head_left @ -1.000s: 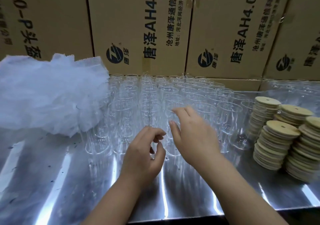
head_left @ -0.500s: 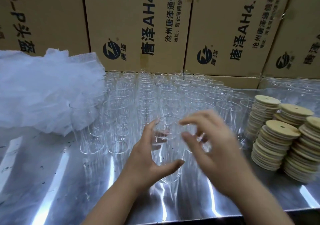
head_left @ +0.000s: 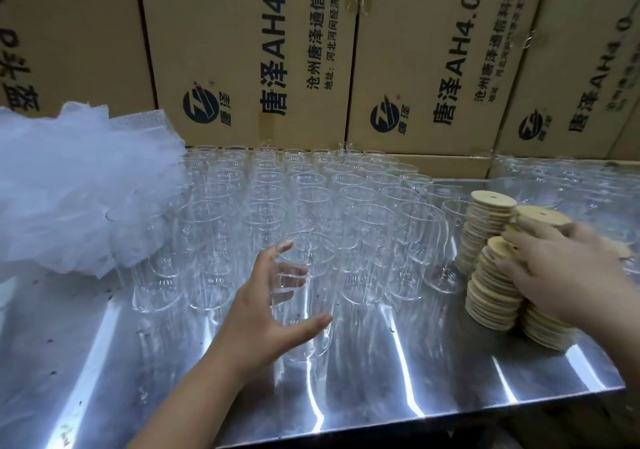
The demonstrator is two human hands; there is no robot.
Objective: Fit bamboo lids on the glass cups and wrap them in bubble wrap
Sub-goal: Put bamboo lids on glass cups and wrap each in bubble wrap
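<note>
Left hand [head_left: 266, 317]: forearm enters from 6 o'clock and angles up toward 1 o'clock. The hand sits just below frame centre, palm turned right. It has a wide wrap on one glass cup [head_left: 318, 286], with the thumb across the near side low on the wall. The fingers [head_left: 291, 272] are spread round the far side and show through the glass. The held cup is roughly upright, open mouth up, with no lid on it. It sits at the 6 o'clock edge of the cup block, and I can't tell if its base touches the table.

Right hand [head_left: 568, 275]: forearm enters from the 4 o'clock edge and the hand reaches toward 9 o'clock. It is palm down, with the fingers stretched out and splayed across the tops of the bamboo lid stacks [head_left: 491, 296]. It touches the lids and is motion-blurred. The grip is wide and flat, with no curl visible.

Lid stacks: several columns at 3 o'clock, tight together, just beside the right edge of the cup block.

Other glass cups [head_left: 311, 189]: dense rows, upright, running from centre toward 12 o'clock, all without lids.

Bubble wrap [head_left: 69, 189]: loose heap at 9–10 o'clock, overlapping the left-hand cups.

Steel table [head_left: 381, 379]: carries everything and is reflective.

Cartons [head_left: 259, 50]: printed row along 12 o'clock, right behind the cups.
</note>
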